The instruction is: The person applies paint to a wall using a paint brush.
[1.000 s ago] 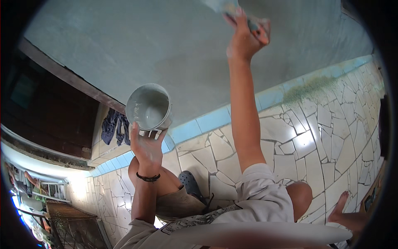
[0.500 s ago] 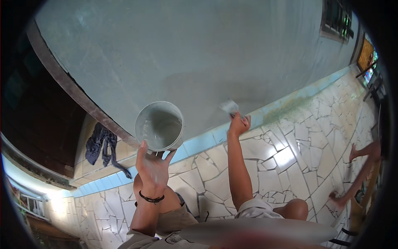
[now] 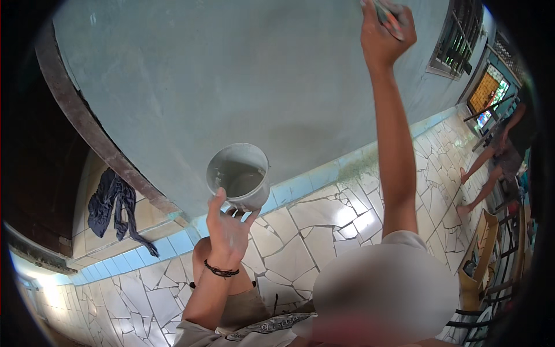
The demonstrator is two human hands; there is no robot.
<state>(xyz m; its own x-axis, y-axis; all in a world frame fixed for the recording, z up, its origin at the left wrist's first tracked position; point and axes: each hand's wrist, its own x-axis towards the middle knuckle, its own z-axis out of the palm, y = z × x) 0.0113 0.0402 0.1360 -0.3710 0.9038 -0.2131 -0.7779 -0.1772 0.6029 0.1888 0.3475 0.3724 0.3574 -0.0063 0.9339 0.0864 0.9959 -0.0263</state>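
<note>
My left hand (image 3: 227, 231) holds a round grey bucket (image 3: 254, 196) from below, its thumb on the near rim and its fingers under the base. The bucket is tilted toward me, and some greyish liquid shows in the bottom. My right arm reaches up in front of the grey-green wall (image 3: 231, 87). At the top edge of the view, my right hand (image 3: 390, 37) is closed round the handle of a paintbrush (image 3: 389, 22). The bristles are out of sight above the picture.
A dark cloth (image 3: 110, 202) hangs over the tiled doorstep at the left, beside a dark doorway. Blue tiles (image 3: 295, 188) edge the wall's foot. Another person (image 3: 491, 156) sits at the far right, near a wooden bench (image 3: 481, 254). A barred window (image 3: 457, 43) is at upper right.
My right hand has risen from near the wall's foot to high on the wall with the paintbrush. The bucket stays in my left hand, slightly farther right in view. The view has turned.
</note>
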